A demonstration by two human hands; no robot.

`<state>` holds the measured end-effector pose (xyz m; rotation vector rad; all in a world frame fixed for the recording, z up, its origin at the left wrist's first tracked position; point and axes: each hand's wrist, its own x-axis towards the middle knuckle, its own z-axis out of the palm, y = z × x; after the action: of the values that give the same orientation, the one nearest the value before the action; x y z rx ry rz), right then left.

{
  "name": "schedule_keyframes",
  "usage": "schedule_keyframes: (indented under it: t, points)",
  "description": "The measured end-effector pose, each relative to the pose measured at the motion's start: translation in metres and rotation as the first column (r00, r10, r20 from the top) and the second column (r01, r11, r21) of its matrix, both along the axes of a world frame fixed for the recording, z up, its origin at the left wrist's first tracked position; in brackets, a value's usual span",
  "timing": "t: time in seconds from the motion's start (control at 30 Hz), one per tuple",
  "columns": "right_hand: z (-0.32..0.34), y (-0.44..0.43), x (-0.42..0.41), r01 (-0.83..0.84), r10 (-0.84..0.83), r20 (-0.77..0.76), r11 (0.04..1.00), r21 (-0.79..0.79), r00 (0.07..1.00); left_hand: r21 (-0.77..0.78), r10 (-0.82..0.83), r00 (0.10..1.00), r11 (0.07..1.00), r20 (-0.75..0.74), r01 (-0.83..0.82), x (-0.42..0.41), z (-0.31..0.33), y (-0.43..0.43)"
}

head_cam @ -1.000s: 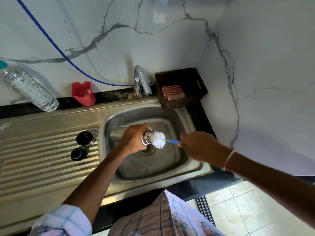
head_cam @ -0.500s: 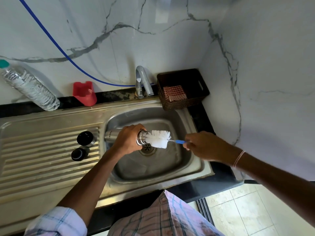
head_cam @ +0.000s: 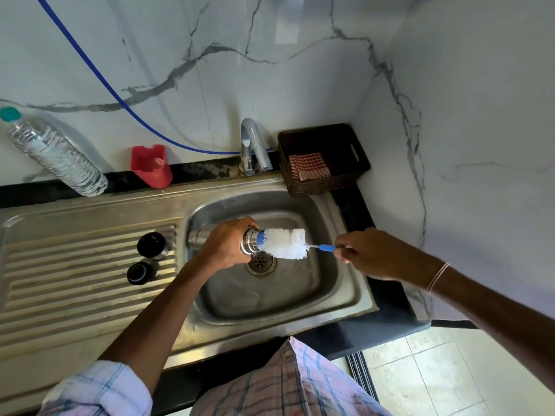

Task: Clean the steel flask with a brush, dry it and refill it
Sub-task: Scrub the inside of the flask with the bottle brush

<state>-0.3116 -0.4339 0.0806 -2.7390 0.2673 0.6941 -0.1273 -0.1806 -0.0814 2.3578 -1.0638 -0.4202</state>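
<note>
Your steel flask (head_cam: 250, 246) lies sideways over the sink basin (head_cam: 270, 298), your left hand (head_cam: 225, 244) wrapped around it near the mouth. The brush (head_cam: 285, 243) has only its tip in that mouth; your right hand (head_cam: 369, 253) grips its blue handle.

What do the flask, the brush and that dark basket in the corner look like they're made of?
The flask looks like bare steel, with a bright reflective sheen. The brush has white bristles, probably nylon, on a wire stem with a blue, plastic-looking handle. The basket shows a dark brown weave, wicker or moulded plastic; I cannot tell which.
</note>
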Motion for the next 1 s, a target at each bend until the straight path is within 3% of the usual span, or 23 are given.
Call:
schedule_keyframes:
  t: [0.03,0.1,0.13,0.23,0.33,0.4,0.43,0.47,0.5,0.57,0.63,0.67,0.7,0.77,0.8,0.87,0.9,0.93,0.97,1.0]
  points:
    - [-0.005,0.002,-0.007,-0.107,0.149,0.156,0.962,-0.252,0.976,0.001,0.015,1.000,1.000,-0.003,-0.015,0.001,0.001,-0.001]
    - [-0.010,0.014,-0.019,-0.163,0.372,0.253,0.791,-0.589,0.893,0.008,0.032,0.999,0.999,-0.012,-0.032,0.002,0.003,0.000]
    - [-0.014,0.017,-0.022,-0.159,0.433,0.282,0.740,-0.654,0.856,0.014,0.037,0.999,0.999,-0.019,-0.037,0.003,0.003,0.001]
    - [-0.016,0.017,-0.024,-0.171,0.487,0.303,0.712,-0.681,0.819,0.018,0.045,0.999,0.999,-0.023,-0.044,0.002,0.003,0.001]
    - [-0.010,0.017,-0.025,-0.232,0.388,0.202,0.815,-0.532,0.899,0.014,0.026,1.000,1.000,-0.002,-0.026,0.000,0.002,0.001]
    - [-0.004,0.016,-0.018,-0.144,0.167,0.074,0.959,-0.243,0.983,0.005,0.005,1.000,1.000,0.011,-0.005,-0.002,0.001,0.001]
    - [-0.001,0.012,-0.012,-0.019,0.018,-0.045,1.000,-0.017,0.999,-0.001,-0.004,1.000,1.000,0.023,0.004,-0.004,0.002,0.001]
    - [0.003,0.008,-0.006,0.162,-0.115,-0.225,0.966,0.204,0.968,-0.007,-0.011,0.999,1.000,0.036,0.012,-0.005,0.003,0.001]
    - [0.004,0.005,-0.003,0.356,-0.201,-0.405,0.864,0.357,0.892,-0.016,-0.015,0.999,1.000,0.047,0.015,-0.005,0.004,0.000]
    - [0.002,-0.002,-0.004,0.610,-0.274,-0.605,0.643,0.463,0.748,-0.027,-0.014,0.998,1.000,0.055,0.016,-0.005,0.006,-0.002]
    - [-0.004,-0.002,-0.008,0.683,-0.312,-0.638,0.543,0.489,0.705,-0.004,-0.015,0.999,1.000,0.049,0.016,-0.002,0.007,-0.002]
    - [-0.007,0.000,-0.009,0.657,-0.325,-0.598,0.568,0.496,0.733,0.014,-0.020,0.999,1.000,0.045,0.019,-0.001,0.005,0.000]
    - [-0.011,0.002,-0.010,0.579,-0.331,-0.504,0.654,0.487,0.798,0.031,-0.026,0.999,0.999,0.038,0.025,0.000,0.004,0.001]
    - [-0.014,0.001,-0.013,0.275,-0.227,-0.170,0.891,0.362,0.959,0.051,-0.032,0.999,0.998,0.010,0.031,0.002,0.002,0.003]
    - [-0.013,-0.002,-0.016,0.112,-0.115,-0.004,0.965,0.238,0.993,0.055,-0.028,1.000,0.998,-0.005,0.028,0.003,0.001,0.003]
    - [-0.006,-0.006,-0.024,-0.106,0.123,0.142,0.986,-0.126,0.982,0.050,-0.017,1.000,0.999,-0.026,0.018,0.005,0.001,0.003]
    - [-0.003,-0.007,-0.027,-0.175,0.229,0.144,0.933,-0.314,0.963,0.044,-0.013,0.999,0.999,-0.033,0.014,0.006,0.001,0.003]
    - [-0.001,-0.006,-0.030,-0.210,0.283,0.130,0.891,-0.402,0.950,0.037,-0.011,0.999,0.999,-0.036,0.013,0.006,0.000,0.002]
    - [0.001,-0.004,-0.031,-0.213,0.276,0.115,0.897,-0.387,0.954,0.032,-0.012,0.999,0.999,-0.038,0.014,0.005,0.000,0.001]
    - [0.004,-0.002,-0.030,-0.141,0.159,0.068,0.966,-0.216,0.985,0.028,-0.019,0.999,0.999,-0.035,0.020,0.004,0.000,-0.001]
